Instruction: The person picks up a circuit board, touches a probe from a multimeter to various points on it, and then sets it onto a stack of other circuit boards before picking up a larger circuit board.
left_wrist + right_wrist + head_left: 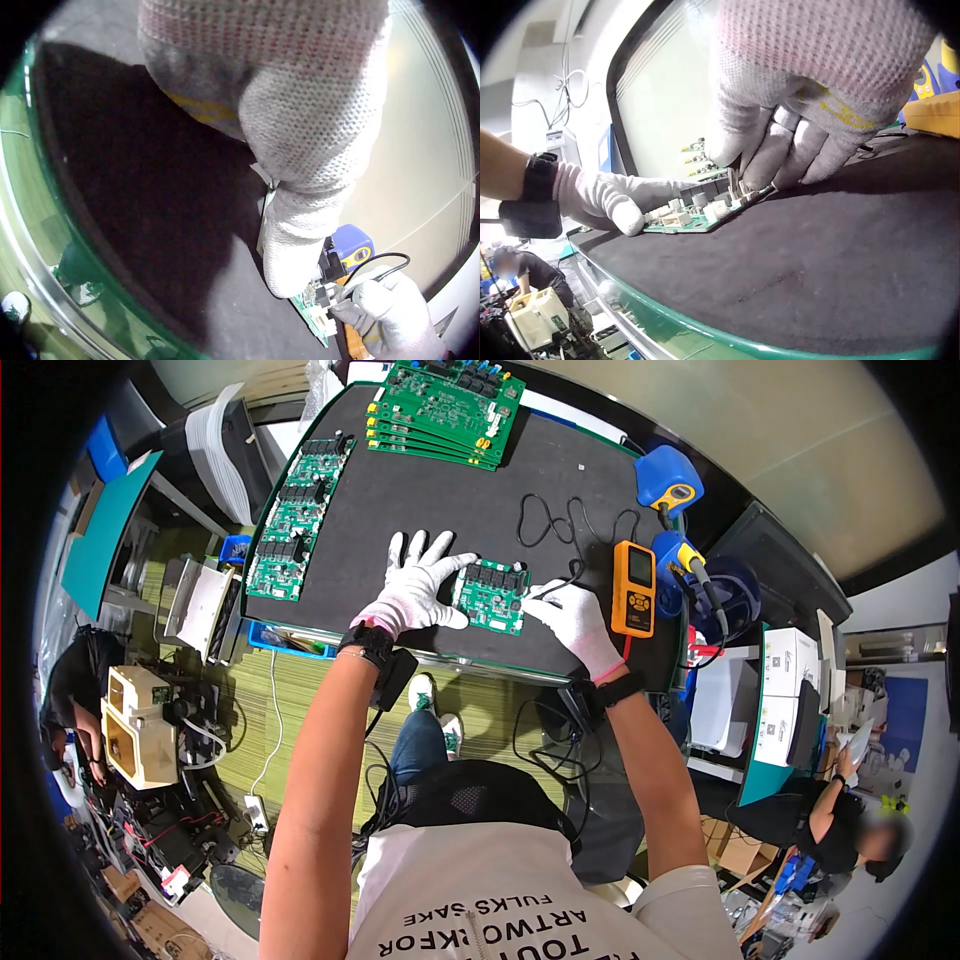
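A small green circuit board (488, 608) with a row of black relays and white connectors lies on the dark mat. Beside its left side, my gloved left hand (418, 588) has its fingers spread, the index fingertip at the board's upper left corner. My gloved right hand (574, 622) pinches the end of a black cable (577, 550) at the board's right edge. In the right wrist view the right thumb and forefinger (735, 142) come down on the connectors at the board's edge; the cable's tip is mostly hidden there. An orange handheld meter (621, 616) lies right of that hand.
Stacked large green boards (440, 410) lie at the back of the mat (400, 495). A strip of joined boards (297, 520) lies along the left edge. Blue and yellow soldering equipment (668, 478) stands at the right. Other people are in the room on both sides.
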Motion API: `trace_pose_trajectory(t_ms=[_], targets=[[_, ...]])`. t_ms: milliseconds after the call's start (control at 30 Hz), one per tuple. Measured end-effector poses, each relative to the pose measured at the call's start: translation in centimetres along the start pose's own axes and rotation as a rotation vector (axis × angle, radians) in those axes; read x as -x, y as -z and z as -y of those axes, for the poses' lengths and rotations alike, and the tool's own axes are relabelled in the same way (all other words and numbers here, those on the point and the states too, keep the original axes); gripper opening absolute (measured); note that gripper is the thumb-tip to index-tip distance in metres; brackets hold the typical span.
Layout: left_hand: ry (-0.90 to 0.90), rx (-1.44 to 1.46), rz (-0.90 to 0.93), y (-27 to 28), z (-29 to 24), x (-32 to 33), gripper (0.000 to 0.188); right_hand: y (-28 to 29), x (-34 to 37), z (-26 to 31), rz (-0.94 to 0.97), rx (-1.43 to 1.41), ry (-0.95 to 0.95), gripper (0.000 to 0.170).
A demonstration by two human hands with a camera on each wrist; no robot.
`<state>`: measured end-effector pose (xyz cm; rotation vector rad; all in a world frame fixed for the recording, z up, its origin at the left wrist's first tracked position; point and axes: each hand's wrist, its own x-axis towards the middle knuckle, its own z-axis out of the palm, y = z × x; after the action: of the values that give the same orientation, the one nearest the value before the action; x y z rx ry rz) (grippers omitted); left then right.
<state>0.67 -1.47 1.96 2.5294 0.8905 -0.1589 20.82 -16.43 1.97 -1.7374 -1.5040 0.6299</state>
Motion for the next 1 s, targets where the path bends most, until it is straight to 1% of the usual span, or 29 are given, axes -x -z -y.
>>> trace_pose_trajectory(t_ms=[300, 400, 600, 667, 700, 767, 900, 967, 1000], targets=[[-0.002, -0.004, -0.004, -0.1, 0.1, -0.1, 0.096, 0.1, 0.0, 0.2, 0.004, 0.012, 0.0, 0.016], [-0.003, -0.005, -0.005, -0.2, 0.1, -0.1, 0.096, 0.1, 0.0, 0.2, 0.01, -0.005, -0.04, 0.016], [-0.003, -0.007, -0.006, -0.2, 0.1, -0.1, 0.095, -0.1, 0.0, -0.5, 0.003, 0.009, -0.01, 0.016], [-0.004, -0.005, -0.008, -0.2, 0.1, 0.0, 0.095, -0.3, 0.0, -0.7, -0.021, 0.031, 0.07, 0.017], [-0.006, 0.002, -0.01, -0.2, 0.1, 0.0, 0.095, -0.3, 0.0, -0.8, -0.021, 0.031, 0.07, 0.017], [-0.009, 0.008, -0.012, -0.3, 0.2, 0.0, 0.095, -0.3, 0.1, -0.7, -0.007, 0.015, 0.008, 0.017], [-0.004, -0.008, -0.01, -0.1, 0.0, -0.1, 0.095, -0.2, 0.2, -0.5, -0.016, 0.025, 0.049, 0.016], [0.004, -0.012, -0.004, -0.1, 0.0, 0.0, 0.095, -0.3, 0.3, -0.1, -0.016, -0.017, -0.02, 0.015], [0.001, -0.005, -0.007, 0.0, -0.1, 0.1, 0.095, -0.4, 0.3, -0.2, -0.018, -0.02, -0.02, 0.015]])
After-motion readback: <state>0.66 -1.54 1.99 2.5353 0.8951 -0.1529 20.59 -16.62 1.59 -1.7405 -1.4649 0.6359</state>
